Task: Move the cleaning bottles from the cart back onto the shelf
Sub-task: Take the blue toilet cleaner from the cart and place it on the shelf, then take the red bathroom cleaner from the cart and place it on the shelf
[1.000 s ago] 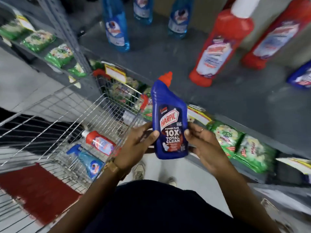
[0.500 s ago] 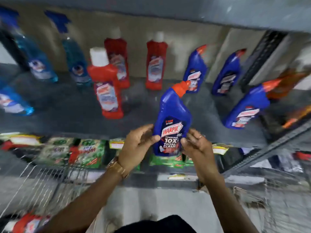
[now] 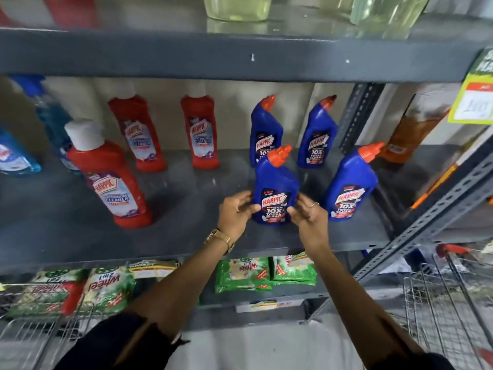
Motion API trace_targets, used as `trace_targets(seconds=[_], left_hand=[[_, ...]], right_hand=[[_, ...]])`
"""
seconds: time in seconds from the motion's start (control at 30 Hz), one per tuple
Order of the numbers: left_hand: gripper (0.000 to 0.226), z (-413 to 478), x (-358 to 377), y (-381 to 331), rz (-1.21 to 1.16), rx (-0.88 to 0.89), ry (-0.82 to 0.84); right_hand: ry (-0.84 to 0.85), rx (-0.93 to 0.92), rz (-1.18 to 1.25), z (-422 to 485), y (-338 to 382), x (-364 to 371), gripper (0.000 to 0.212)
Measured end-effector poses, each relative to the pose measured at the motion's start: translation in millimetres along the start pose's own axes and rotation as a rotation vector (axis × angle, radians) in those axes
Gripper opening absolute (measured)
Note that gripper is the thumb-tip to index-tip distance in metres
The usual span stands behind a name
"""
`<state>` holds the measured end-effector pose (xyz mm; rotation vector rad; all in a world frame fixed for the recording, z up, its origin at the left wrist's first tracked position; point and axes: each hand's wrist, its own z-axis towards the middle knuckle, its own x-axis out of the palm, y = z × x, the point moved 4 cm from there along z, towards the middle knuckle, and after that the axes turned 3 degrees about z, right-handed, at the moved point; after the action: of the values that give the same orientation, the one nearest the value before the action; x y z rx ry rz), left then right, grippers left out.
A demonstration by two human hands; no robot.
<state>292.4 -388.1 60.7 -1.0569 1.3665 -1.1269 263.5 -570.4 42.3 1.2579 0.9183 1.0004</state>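
Hands flank the blue Harpic bottle from both sides: the left hand has its thumb laid on the label's lower left and its fingers curled behind the body, a loose grasp; the right hand mirrors it, thumb on the label's lower right, fingers half spread, so that I judge both to be holding lightly rather than clenched; whether the grip is already slackening I cannot tell. What has changed is the big thing: half a second ago this bottle was carried in the air in front of the shelf; now its base rests upright on the grey shelf, toward the front edge and right of the middle. For the task that means this bottle is as good as delivered, with only the letting-go left. Just to its right stands another blue bottle, near but apart; two more blue ones stand behind by the back wall. Wire of the cart shows at the lower right; what remains in it is not visible.
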Motion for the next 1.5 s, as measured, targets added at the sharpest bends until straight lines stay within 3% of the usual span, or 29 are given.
trace_targets(seconds=[0.6, 0.67, 0.77, 0.87, 1.0, 1.23, 1.3, 1.4, 1.5], left_hand=[[0.042, 2.2, 11.0, -4.0, 0.089, 0.097, 0.019], [0.046, -0.1, 9.7, -3.7, 0.115, 0.109, 0.032], [0.053, -15.3, -5.0, -4.7, 0.145, 0.122, -0.038], [0.038, -48.3, -38.8, -5.3, 0.104, 0.164, -0.089], [0.020, -102.3, -114.8, 0.1, 0.153, 0.235, -0.170], [0.021, -218.8, -279.6, 77.0, 0.283, 0.159, -0.592], [0.017, -260.5, -330.1, 132.1, 0.218, -0.029, -0.746], [0.011, -306.3, -370.9, 214.3, 0.016, -0.391, -0.864], [0.022, -339.7, -388.5, 290.5, -0.135, -0.779, -0.821]], right_hand=[[0.013, -0.150, -0.171, 6.7, -1.6, 5.4, 0.040], [-0.067, -0.169, -0.153, -5.3, 0.6, 7.6, 0.040], [-0.291, -0.182, 0.086, -44.9, 4.8, 16.1, 0.050], [-0.342, -0.244, 0.134, -97.5, 0.3, 42.5, 0.047], [-0.059, -0.195, 0.055, -155.9, -7.6, 114.5, 0.040], [0.721, -0.208, -0.237, -244.9, -16.8, 273.6, 0.041], [0.932, -0.213, -0.356, -269.5, -26.5, 327.0, 0.041], [1.044, -0.307, -0.450, -290.4, -34.9, 386.1, 0.043], [1.153, -0.354, -0.629, -311.1, -61.0, 446.2, 0.044]])
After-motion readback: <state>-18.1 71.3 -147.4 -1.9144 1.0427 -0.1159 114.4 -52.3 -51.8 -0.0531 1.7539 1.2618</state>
